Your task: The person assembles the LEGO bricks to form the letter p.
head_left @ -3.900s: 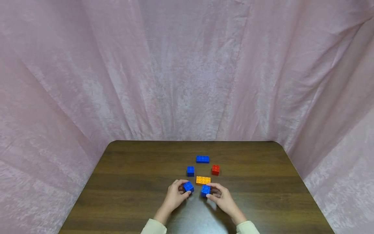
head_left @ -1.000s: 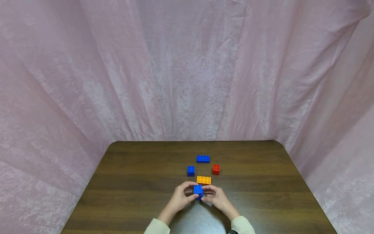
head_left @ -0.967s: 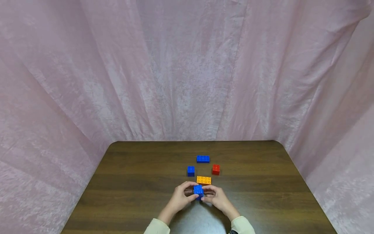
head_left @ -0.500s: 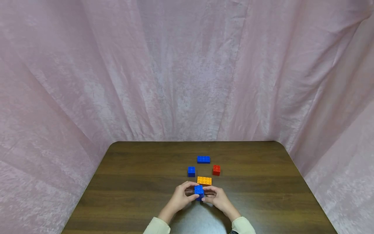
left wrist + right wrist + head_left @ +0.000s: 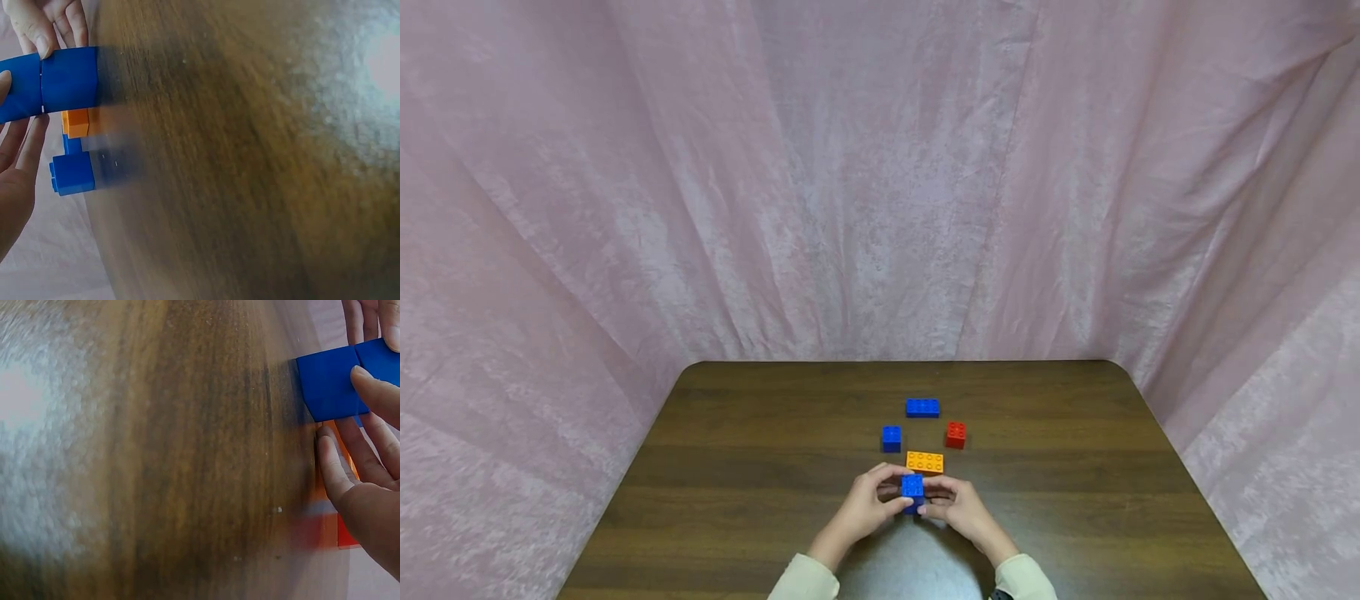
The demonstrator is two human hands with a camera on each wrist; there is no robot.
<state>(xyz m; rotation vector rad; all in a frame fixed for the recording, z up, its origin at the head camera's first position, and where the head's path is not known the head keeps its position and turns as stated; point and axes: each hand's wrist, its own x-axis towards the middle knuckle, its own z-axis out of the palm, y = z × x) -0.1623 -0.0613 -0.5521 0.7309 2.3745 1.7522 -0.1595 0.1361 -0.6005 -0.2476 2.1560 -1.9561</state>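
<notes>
Counting 12 o'clock as the side toward the curtain (image 5: 880, 183), the fingers of the left hand (image 5: 862, 507) pinch the upper blue block (image 5: 26, 84) while those of the right hand (image 5: 962, 510) grip the lower blue block (image 5: 70, 80), one stacked on the other near the middle of the counter (image 5: 737, 467). In the left wrist view a thin line runs between the two, with specks of light at its ends; whether they are fully pressed together, or whether the lower one rests on the wood, I cannot tell. That view's border cuts off the upper block and part of the left hand, and the right wrist view crops it too. From the stack, the yellow brick (image 5: 925, 462) lies near, between 12 and 1, the small blue brick (image 5: 891, 439) at 11, the red brick (image 5: 956, 435) at 1 and the long blue brick (image 5: 922, 408) farther off at 12. In the right wrist view the right hand hides much of the yellow and red ones. A dark item (image 5: 1000, 595) at the right cuff is mostly cropped. The counter's rounded far corners sit at 10 and 2, its near edge falls outside the frame, and broad stretches of wood extend toward 9 and 3.
</notes>
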